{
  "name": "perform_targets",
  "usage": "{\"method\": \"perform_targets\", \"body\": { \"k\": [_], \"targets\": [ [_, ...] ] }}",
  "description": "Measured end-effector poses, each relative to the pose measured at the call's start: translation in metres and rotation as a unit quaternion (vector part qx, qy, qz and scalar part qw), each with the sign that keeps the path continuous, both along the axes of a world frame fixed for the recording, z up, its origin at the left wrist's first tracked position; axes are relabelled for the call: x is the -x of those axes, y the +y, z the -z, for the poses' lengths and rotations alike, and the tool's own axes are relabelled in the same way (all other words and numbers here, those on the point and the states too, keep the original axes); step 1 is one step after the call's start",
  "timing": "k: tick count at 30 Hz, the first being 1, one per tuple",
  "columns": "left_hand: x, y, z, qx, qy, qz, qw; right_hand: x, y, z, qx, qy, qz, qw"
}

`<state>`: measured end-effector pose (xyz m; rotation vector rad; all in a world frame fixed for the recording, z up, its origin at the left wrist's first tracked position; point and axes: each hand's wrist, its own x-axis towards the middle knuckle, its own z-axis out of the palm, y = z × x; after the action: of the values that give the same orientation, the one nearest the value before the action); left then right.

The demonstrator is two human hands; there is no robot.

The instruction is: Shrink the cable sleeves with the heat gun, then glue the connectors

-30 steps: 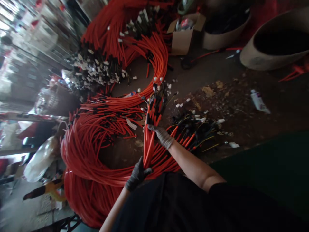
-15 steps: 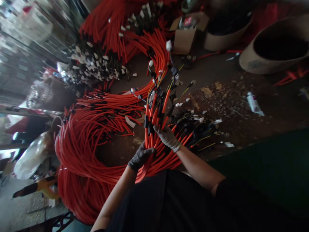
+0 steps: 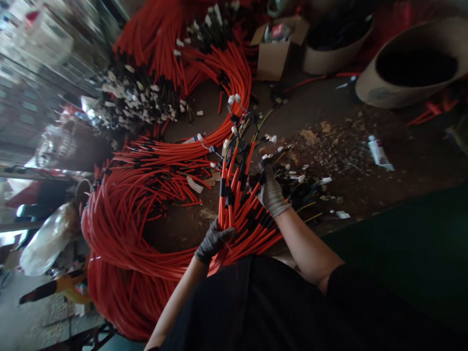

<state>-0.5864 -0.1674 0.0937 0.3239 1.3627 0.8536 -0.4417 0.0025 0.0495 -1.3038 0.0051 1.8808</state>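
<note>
I see my left hand (image 3: 214,241), in a black glove, closed firmly around a bundle of orange cables (image 3: 234,214) at lower center. The bundle fans toward the middle of the frame, ending in white plugs (image 3: 234,98). My right hand (image 3: 271,192), in a pale glove, pinches thin dark wires (image 3: 266,163) beside the bundle. Coils of orange cable (image 3: 120,229) fill the left. Upper right holds a cardboard box (image 3: 272,56) and a tan tub (image 3: 405,63), with a white bottle (image 3: 376,152) lying on the dark bench (image 3: 321,105).
</note>
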Motion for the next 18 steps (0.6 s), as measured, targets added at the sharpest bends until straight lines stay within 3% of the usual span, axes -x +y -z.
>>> {"method": "perform_targets", "body": {
  "k": [4, 10, 14, 18],
  "targets": [
    [-0.003, -0.003, 0.001, 0.007, -0.006, -0.005, 1.000, -0.012, 0.027, -0.002, 0.032, 0.043, 0.047, 0.997],
    [-0.007, 0.001, 0.002, 0.004, 0.012, -0.031, 0.999, -0.020, 0.010, -0.012, -0.008, 0.021, -0.113, 0.993],
    [-0.007, 0.007, 0.005, -0.003, 0.061, -0.062, 0.996, -0.021, 0.006, -0.019, -0.041, 0.002, -0.115, 0.993],
    [-0.006, 0.002, 0.005, 0.014, 0.093, -0.054, 0.994, -0.016, 0.021, -0.015, -0.087, -0.057, -0.095, 0.990]
  ]
}}
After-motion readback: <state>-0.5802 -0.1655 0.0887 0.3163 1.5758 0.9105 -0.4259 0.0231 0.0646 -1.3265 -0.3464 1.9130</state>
